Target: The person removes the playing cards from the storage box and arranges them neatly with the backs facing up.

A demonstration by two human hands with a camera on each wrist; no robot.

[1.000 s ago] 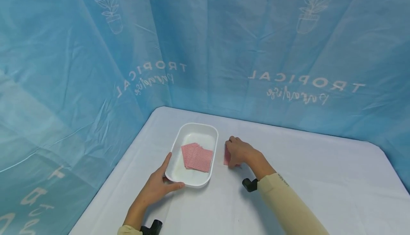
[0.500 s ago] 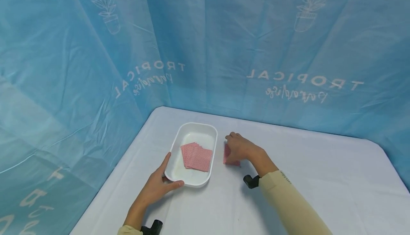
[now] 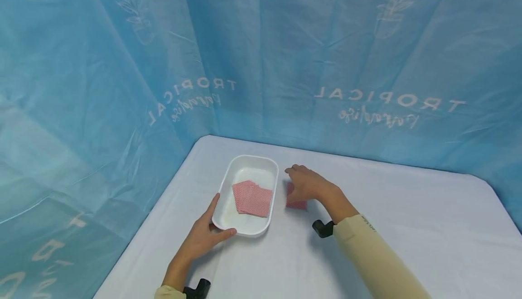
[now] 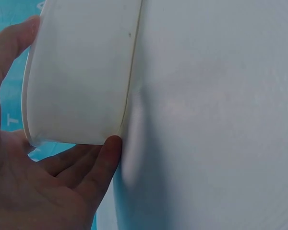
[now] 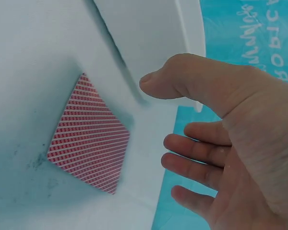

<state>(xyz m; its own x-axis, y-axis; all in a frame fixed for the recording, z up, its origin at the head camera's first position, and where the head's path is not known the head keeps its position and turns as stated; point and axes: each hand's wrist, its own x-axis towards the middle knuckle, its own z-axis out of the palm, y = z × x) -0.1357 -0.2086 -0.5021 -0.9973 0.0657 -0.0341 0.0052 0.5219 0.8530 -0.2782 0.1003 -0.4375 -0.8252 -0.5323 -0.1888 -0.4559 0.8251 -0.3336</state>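
Note:
A white plastic tray (image 3: 253, 234) holds several red-and-white patterned playing cards (image 3: 254, 199), overlapping face down in its near half. My left hand (image 3: 200, 240) grips the tray's near-left corner, with the thumb along the near side and a finger along the left side. In the left wrist view, fingertips (image 4: 111, 143) press at the tray's lower edge. Just right of the tray, another patterned card or small stack (image 5: 89, 139) lies on the white cloth. Over it hovers my right hand (image 3: 307, 185), partly covering it in the head view; its fingers are spread and hold nothing.
A white cloth (image 3: 391, 226) covers the table. Blue printed curtains (image 3: 285, 63) hang along its back and left side. A black camera mount (image 3: 323, 229) sticks out from the right wrist, another camera mount (image 3: 197, 288) from the left.
My right hand has risen slightly off the card on the cloth and spread its fingers, uncovering more of it. My left hand stays on the tray.

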